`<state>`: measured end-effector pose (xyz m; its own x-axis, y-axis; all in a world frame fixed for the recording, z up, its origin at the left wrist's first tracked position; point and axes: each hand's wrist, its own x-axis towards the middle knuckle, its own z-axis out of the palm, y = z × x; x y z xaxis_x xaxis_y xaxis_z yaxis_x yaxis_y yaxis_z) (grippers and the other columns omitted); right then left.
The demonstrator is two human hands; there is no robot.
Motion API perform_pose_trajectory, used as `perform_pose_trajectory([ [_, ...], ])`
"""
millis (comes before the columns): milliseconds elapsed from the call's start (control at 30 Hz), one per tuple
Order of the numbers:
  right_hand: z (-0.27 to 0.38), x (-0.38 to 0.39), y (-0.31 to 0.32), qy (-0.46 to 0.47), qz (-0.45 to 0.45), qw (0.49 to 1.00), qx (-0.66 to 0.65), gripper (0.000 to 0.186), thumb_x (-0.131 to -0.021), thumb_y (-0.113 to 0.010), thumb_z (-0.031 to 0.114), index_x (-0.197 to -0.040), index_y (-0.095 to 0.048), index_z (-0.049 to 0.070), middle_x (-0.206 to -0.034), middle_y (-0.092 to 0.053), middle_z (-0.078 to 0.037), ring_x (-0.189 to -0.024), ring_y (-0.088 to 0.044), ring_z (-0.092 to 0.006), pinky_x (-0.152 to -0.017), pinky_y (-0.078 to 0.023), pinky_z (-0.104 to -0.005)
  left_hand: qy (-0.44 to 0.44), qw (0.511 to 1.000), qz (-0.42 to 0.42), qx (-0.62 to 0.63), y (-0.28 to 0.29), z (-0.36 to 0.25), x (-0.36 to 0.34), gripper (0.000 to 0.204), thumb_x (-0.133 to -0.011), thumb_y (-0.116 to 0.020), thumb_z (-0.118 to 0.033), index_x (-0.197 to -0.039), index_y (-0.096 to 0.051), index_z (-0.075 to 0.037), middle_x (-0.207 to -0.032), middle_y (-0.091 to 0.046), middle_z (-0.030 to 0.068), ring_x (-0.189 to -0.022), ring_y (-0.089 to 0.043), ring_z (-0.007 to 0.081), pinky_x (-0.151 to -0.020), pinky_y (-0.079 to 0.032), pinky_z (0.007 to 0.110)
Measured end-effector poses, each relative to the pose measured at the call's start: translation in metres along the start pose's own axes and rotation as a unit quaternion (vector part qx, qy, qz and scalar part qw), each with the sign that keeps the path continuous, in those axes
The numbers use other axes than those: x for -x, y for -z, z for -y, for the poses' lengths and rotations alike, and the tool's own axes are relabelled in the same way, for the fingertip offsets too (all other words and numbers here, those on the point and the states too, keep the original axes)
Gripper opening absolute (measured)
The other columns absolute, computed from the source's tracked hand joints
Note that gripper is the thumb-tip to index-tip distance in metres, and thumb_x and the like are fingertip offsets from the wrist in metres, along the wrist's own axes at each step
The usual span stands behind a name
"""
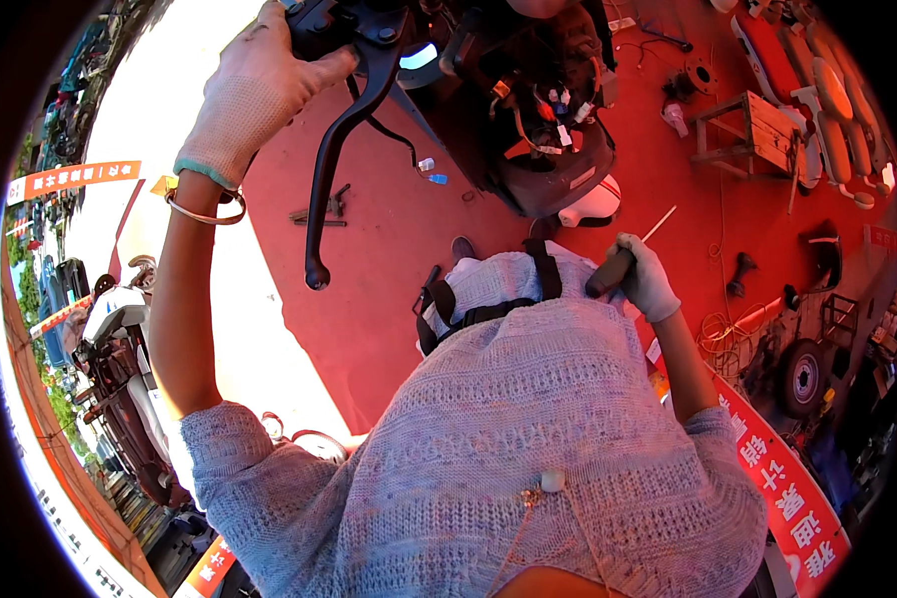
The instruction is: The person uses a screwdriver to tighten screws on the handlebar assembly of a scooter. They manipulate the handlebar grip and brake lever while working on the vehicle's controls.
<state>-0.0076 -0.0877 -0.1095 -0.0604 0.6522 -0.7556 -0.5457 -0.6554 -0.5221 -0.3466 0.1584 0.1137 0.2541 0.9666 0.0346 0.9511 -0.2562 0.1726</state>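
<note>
Grasping a screwdriver with a dark handle and thin metal shaft [611,272] in the fingers of the white-gloved right hand [650,282], below and right of the long curved black lever [327,164]. Also clasping a black handlebar housing [314,30] by the lever's upper end with the fingers of the white-gloved, green-cuffed left hand [259,85], fingertips partly hidden. Right of the lever, with small white plastic connectors [564,133] exposed; beneath it, with red floor [389,269].
</note>
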Motion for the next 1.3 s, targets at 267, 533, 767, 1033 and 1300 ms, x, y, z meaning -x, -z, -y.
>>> perform_pose_trajectory([
  [267,0.004,0.018,-0.066,0.178,0.006,0.957,0.230,0.023,-0.085,-0.069,0.018,-0.099,-0.061,0.001,-0.086,-0.059,0.000,-0.078,-0.053,-0.0059,-0.071,-0.044,-0.0214,0.013,0.999,0.032,0.015,0.000,0.009,-0.004,0.067,-0.079,-0.071,-0.048,-0.115,-0.050,0.003,-0.074,-0.061,0.0099,-0.057,-0.060,0.0125,-0.049,-0.050,0.026],
  [533,0.012,0.014,-0.027,0.096,0.016,0.995,-0.031,0.023,-0.094,-0.054,0.022,-0.101,-0.059,0.000,-0.088,-0.057,-0.003,-0.077,-0.052,-0.0102,-0.070,-0.046,-0.0254,0.007,0.998,0.031,0.055,-0.003,0.008,-0.005,0.050,-0.082,-0.069,-0.046,-0.102,-0.055,-0.002,-0.061,-0.054,0.0024,-0.052,-0.052,0.0083,-0.049,-0.044,0.023],
  [767,0.032,0.013,0.013,0.013,0.001,0.994,-0.110,0.021,-0.092,-0.055,0.013,-0.102,-0.057,-0.005,-0.099,-0.062,-0.011,-0.087,-0.062,-0.0222,-0.080,-0.054,-0.0334,0.017,0.998,0.038,0.048,0.000,0.015,-0.002,0.053,-0.081,-0.069,-0.047,-0.104,-0.054,-0.001,-0.063,-0.055,0.0032,-0.052,-0.052,0.0084,-0.048,-0.044,0.023],
  [1033,0.030,0.019,-0.009,0.076,-0.010,0.956,0.284,0.018,-0.087,-0.054,0.002,-0.101,-0.058,-0.008,-0.089,-0.064,-0.012,-0.075,-0.064,-0.0165,-0.068,-0.056,-0.0291,0.011,0.999,0.029,0.010,0.003,-0.003,-0.001,0.058,-0.080,-0.070,-0.048,-0.107,-0.051,0.000,-0.068,-0.060,0.0073,-0.054,-0.060,0.0126,-0.049,-0.049,0.026],
  [1300,0.078,0.039,-0.116,0.083,0.253,0.961,0.081,0.017,-0.090,-0.055,0.014,-0.092,-0.060,-0.002,-0.084,-0.062,-0.006,-0.079,-0.058,-0.0117,-0.077,-0.051,-0.0295,-0.039,0.999,-0.031,-0.017,-0.001,0.006,-0.001,0.062,-0.076,-0.072,-0.048,-0.108,-0.051,0.001,-0.075,-0.065,0.0127,-0.065,-0.066,0.0215,-0.060,-0.054,0.030],
])
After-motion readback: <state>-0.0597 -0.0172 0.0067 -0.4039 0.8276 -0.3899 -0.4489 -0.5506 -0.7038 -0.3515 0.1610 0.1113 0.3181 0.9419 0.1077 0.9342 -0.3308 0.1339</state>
